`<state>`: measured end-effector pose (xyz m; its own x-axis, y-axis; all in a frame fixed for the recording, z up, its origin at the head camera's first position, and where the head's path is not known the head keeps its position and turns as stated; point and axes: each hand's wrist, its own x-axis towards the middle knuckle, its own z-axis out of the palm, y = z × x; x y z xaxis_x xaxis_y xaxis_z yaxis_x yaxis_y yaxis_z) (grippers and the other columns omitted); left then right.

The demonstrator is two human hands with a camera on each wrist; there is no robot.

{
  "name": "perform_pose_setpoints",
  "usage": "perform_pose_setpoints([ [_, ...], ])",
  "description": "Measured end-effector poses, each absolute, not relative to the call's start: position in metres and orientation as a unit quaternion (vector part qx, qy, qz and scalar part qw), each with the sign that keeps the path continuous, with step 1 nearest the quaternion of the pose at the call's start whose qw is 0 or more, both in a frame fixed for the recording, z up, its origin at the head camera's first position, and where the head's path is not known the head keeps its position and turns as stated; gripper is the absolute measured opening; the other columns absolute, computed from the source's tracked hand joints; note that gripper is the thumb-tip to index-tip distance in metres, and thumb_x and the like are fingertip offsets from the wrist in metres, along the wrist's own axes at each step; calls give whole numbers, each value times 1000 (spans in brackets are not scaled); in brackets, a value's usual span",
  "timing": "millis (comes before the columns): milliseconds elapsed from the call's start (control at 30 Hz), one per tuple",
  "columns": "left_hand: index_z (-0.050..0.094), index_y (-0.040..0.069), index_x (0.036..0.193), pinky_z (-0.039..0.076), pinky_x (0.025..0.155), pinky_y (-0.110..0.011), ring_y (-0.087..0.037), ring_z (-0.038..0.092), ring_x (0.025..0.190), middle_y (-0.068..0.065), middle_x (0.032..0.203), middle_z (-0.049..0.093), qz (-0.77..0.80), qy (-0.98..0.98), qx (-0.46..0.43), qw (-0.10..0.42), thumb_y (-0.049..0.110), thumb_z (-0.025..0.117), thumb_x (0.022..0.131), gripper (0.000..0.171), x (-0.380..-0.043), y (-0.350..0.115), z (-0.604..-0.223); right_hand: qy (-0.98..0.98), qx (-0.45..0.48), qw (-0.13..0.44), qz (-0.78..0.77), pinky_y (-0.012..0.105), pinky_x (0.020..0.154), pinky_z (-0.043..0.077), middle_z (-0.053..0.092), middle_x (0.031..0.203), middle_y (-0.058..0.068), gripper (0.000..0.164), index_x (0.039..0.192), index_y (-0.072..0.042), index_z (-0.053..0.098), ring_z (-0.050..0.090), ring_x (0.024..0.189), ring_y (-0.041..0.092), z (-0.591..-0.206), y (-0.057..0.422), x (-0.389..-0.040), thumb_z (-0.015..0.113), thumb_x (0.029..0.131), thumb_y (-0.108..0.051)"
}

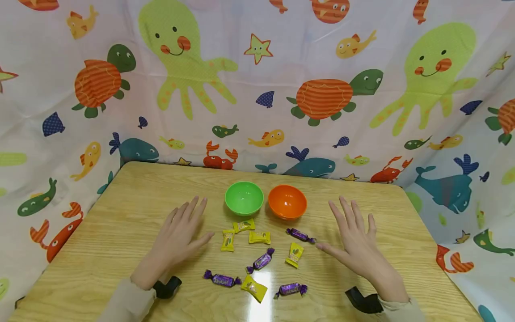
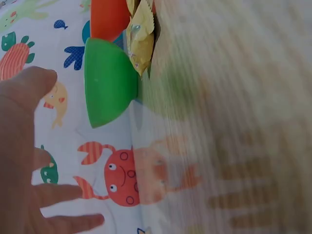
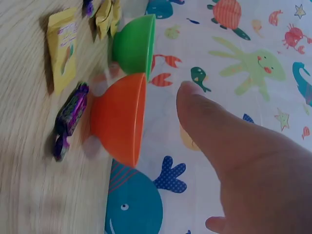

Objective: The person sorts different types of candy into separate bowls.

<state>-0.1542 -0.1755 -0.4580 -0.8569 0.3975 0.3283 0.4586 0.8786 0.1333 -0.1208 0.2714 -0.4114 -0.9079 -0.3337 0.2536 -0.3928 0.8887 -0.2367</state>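
Note:
My left hand (image 1: 179, 235) hovers over the table's left side, fingers spread and holding nothing. Opposite it, my right hand (image 1: 356, 241) is spread the same way, its thumb near a purple-wrapped candy (image 1: 301, 235). Between the hands stand a green bowl (image 1: 244, 199) and an orange bowl (image 1: 287, 202), side by side; what shows of their insides is bare. In front of them lie several yellow-wrapped candies (image 1: 259, 237) and several purple twist-wrapped candies (image 1: 260, 261). In the right wrist view the orange bowl (image 3: 119, 119) is beside a purple candy (image 3: 71, 117).
The wooden table (image 1: 100, 250) carries everything. A white cloth (image 1: 241, 134) printed with sea animals hangs behind it and along both sides. Black straps (image 1: 364, 300) circle the wrists, below beige sleeves.

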Motion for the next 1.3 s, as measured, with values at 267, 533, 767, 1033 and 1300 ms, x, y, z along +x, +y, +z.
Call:
perform_pose_setpoints([
  [267,23,6,158,34,108,-59,-40,40,136,-19,155,36,-191,-938,-259,127,56,58,95,87,-179,-170,-453,-954,214,120,173,72,107,-6,1,166,10,101,161,-22,10,1,149,40,-401,252,-130,74,87,-46],
  [533,16,10,160,26,114,-58,-37,30,144,-16,160,27,-290,-927,-235,31,59,63,91,97,-205,-161,-457,-926,256,122,250,69,109,2,13,164,11,95,159,-17,19,12,147,37,-393,228,-140,77,87,-35],
  [767,9,8,160,16,117,-56,-35,24,147,-16,162,22,-448,-862,-226,-74,45,79,83,111,-235,-154,-469,-877,266,65,395,64,111,23,37,155,7,81,153,-16,34,32,142,32,-400,196,-152,79,87,-24],
  [1033,6,10,160,12,120,-50,-26,22,148,-7,164,19,-530,-808,-233,-109,27,86,80,114,-254,-146,-485,-839,279,6,468,55,106,40,55,141,5,63,142,-12,50,50,131,27,-429,172,-161,79,87,-24],
  [1300,7,8,160,13,119,-50,-28,18,149,-9,164,19,-569,-766,-278,-110,20,86,80,113,-268,-143,-492,-841,274,-72,462,49,107,41,57,139,8,55,139,-5,54,53,128,28,-443,158,-164,76,89,-13],
])
